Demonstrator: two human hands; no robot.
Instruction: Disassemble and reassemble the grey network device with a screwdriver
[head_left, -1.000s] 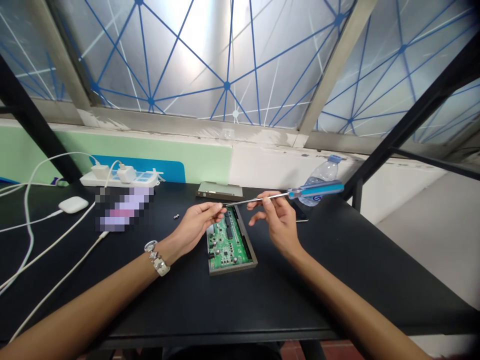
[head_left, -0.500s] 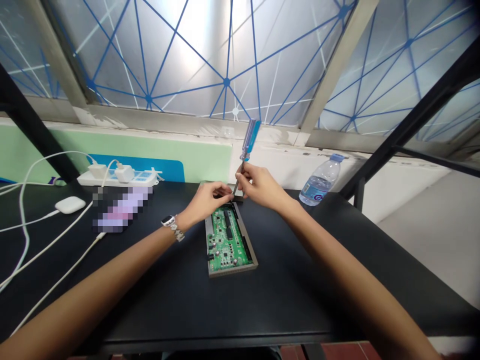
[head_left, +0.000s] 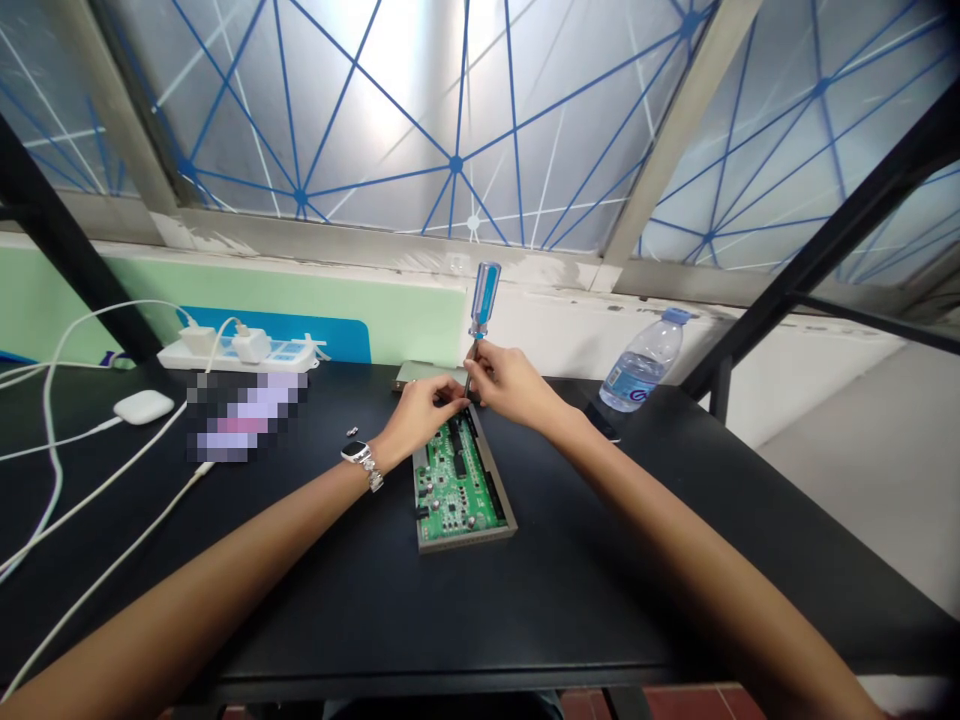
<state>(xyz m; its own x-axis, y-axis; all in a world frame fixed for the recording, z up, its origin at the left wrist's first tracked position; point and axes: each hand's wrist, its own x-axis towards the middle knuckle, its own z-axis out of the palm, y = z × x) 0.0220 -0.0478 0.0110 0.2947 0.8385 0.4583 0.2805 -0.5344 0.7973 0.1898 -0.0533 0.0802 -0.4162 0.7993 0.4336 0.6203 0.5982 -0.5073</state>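
A green circuit board point(head_left: 459, 490) lies in a shallow grey metal case point(head_left: 469, 543) on the black table. My right hand point(head_left: 510, 383) pinches the shaft of a screwdriver point(head_left: 485, 295) with a clear and blue handle. The screwdriver stands almost upright, its tip down at the far end of the board. Just left of it, my left hand point(head_left: 431, 408) has thumb and fingers pressed together near the tip. Whatever those fingertips hold, if anything, is too small to make out.
Behind my hands lies a flat grey metal piece point(head_left: 431, 372). A water bottle point(head_left: 643, 362) and a dark flat object point(head_left: 602, 422) are to the right. Leftward are a power strip point(head_left: 285, 355), white cables, a white case point(head_left: 144, 406), a blurred-out phone-like object point(head_left: 251, 420) and tiny metal bits point(head_left: 352, 432).
The screwdriver has swung from a rightward lean to nearly upright. My right hand has shifted slightly left and lower, and my left hand slightly right. The metal bits and dark flat object now show.
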